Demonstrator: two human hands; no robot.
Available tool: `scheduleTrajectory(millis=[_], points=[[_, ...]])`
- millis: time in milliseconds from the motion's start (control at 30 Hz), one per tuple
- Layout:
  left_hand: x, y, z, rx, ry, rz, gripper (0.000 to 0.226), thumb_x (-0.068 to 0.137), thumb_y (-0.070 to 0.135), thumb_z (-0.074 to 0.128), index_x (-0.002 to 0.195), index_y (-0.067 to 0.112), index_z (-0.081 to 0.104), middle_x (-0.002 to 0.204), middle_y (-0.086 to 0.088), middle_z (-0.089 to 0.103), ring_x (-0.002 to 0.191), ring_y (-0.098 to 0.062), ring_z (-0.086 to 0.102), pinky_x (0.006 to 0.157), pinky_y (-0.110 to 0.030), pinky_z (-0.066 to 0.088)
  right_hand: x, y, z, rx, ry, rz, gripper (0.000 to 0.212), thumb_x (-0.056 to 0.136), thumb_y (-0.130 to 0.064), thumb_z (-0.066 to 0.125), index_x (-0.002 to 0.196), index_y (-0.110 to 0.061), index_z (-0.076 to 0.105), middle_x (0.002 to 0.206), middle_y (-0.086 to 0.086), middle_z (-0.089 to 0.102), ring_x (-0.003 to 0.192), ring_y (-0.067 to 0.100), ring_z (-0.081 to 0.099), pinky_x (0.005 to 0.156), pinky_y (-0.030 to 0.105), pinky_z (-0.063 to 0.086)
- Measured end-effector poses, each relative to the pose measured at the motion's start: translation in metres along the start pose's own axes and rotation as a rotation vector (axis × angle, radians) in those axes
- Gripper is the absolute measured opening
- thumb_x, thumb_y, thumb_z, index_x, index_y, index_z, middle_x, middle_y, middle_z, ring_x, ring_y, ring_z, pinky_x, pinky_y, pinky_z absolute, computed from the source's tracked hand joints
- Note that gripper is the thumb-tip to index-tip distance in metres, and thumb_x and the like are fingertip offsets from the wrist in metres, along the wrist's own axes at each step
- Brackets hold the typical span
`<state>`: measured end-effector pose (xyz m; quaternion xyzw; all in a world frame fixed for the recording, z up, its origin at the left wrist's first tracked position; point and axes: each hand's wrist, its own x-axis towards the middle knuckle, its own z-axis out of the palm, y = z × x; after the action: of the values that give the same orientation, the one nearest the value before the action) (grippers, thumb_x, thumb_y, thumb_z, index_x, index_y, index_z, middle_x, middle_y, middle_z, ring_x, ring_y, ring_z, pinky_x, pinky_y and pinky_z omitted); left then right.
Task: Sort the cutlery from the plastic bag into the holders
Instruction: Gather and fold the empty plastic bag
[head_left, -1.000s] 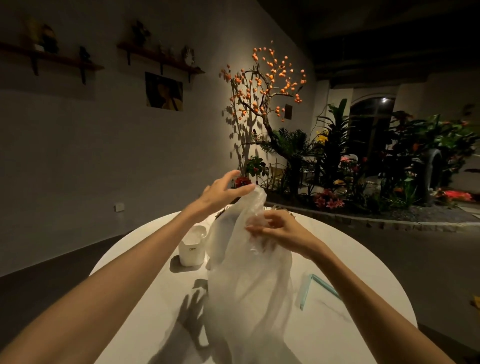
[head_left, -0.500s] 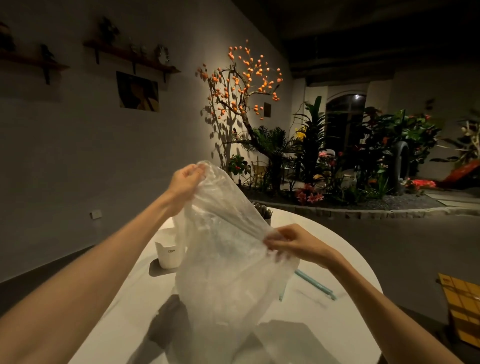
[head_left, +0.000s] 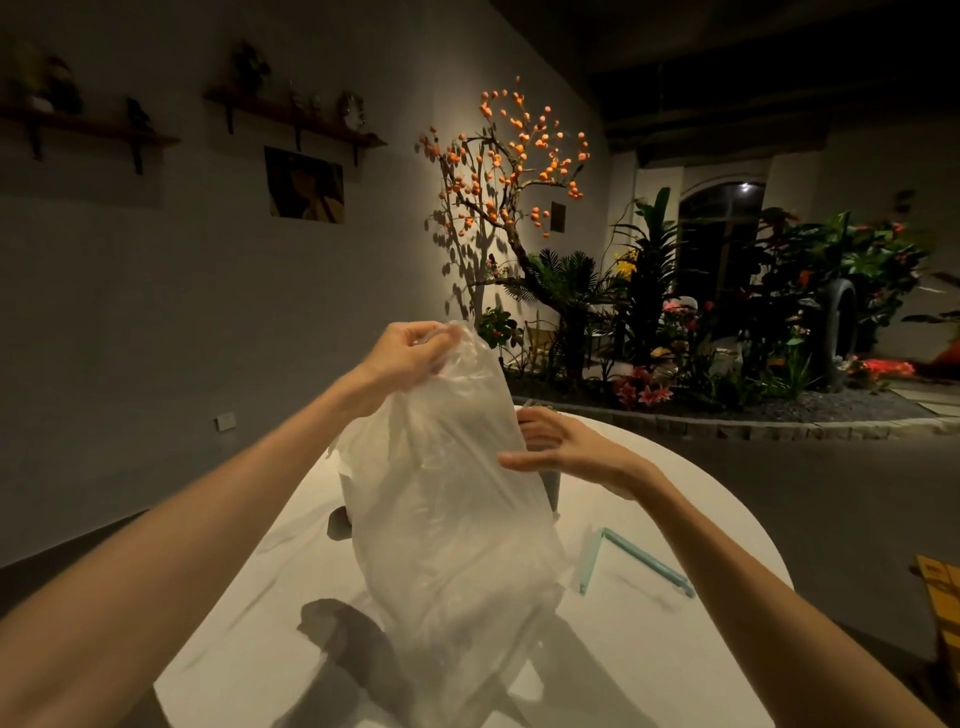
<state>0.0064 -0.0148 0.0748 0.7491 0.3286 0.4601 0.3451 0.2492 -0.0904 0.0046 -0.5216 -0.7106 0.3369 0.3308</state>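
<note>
The plastic bag (head_left: 447, 499) stands tall over the white tabletop (head_left: 675, 499), its bottom resting there. My left hand (head_left: 410, 351) pinches its top edge in a tight grip. My right hand (head_left: 558, 447) is released, fingers loosely spread beside the bag's right side. A pale green clip (head_left: 631, 558) lies on the tabletop nearby.

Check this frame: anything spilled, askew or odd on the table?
Nothing spilled. The plastic bag is held up by the left hand; the right hand is open beside it. A teal clip lies open on the table.
</note>
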Motion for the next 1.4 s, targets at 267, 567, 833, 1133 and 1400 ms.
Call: scheduleTrajectory(millis=[267,567,833,1133,1400], points=[[0.003,-0.007,-0.024,0.146,0.362,0.034,0.047,0.072,0.067,0.076,0.102,0.031,0.072,0.092,0.003,0.074,0.090,-0.018,0.071,0.079,-0.035,0.058,0.011,-0.039,0.006,0.136,0.069,-0.275,0.027,0.096,-0.016,0.066,0.115,0.003,0.068,0.102,0.014,0.076,0.084,0.032,0.074,0.072,0.037,0.063],[-0.073,-0.076,-0.019,-0.755,-0.100,-0.718,0.105,0.073,0.090,0.051,0.131,0.002,0.063,0.118,-0.018,0.068,0.107,-0.035,0.063,0.099,-0.048,0.047,-0.005,-0.052,-0.036,0.536,0.312,-0.265,0.034,0.095,-0.020,0.066,0.119,0.004,0.064,0.095,0.009,0.071,0.077,0.020,0.070,0.061,0.031,0.059],[-0.033,-0.064,-0.017,-0.599,0.162,-0.438,0.050,0.080,0.011,0.079,0.128,0.008,0.064,0.116,-0.008,0.074,0.097,-0.019,0.072,0.084,-0.030,0.057,-0.023,-0.015,-0.058,0.480,0.164,0.096,0.066,0.081,-0.035,0.081,0.132,-0.001,0.056,0.112,0.015,0.073,0.095,0.026,0.074,0.084,0.037,0.059],[-0.042,-0.024,-0.046,-0.172,0.200,-0.180,0.016,0.090,0.011,0.072,0.101,0.021,0.079,0.097,-0.007,0.074,0.083,-0.019,0.069,0.073,-0.031,0.061,-0.036,-0.003,-0.070,0.415,0.388,-0.065,0.026,0.087,-0.014,0.074,0.114,-0.016,0.074,0.120,0.014,0.071,0.102,0.022,0.072,0.081,0.027,0.061],[-0.051,-0.011,-0.062,0.423,0.118,0.009,0.011,0.083,0.029,0.082,0.089,0.022,0.079,0.092,-0.009,0.068,0.084,-0.016,0.060,0.077,-0.043,0.054,-0.043,-0.009,-0.067,-0.327,0.436,-0.023,0.023,0.083,-0.031,0.080,0.101,-0.016,0.076,0.087,-0.005,0.067,0.096,0.024,0.064,0.074,0.024,0.049]])
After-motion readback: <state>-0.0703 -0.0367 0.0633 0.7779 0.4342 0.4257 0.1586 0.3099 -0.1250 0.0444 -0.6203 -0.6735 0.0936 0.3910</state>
